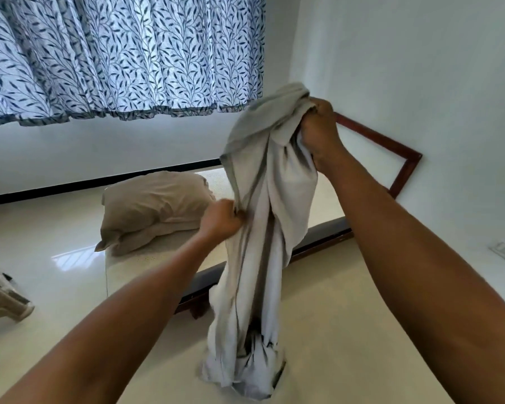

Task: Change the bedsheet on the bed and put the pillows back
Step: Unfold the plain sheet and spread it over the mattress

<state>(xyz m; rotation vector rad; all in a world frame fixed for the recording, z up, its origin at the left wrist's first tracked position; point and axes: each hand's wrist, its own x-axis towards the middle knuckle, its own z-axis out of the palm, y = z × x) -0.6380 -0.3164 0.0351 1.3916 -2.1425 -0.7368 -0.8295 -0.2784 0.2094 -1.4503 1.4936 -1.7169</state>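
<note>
While bunched, bedsheet (pixel 263 217) hangs gripped in both hands' fingers (pixel 318 112).

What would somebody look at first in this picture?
The big crumpled white sheet hanging in the middle, held up by both hands: the right hand grips its top and the left hand grips it lower down. Behind it to the left lie two stacked beige pillows, and a blue leaf-patterned curtain fills the top left.

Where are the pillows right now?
In the head view, the pillows lie stacked left of centre on the bare mattress, below the curtain and just left of the hanging sheet.
</note>
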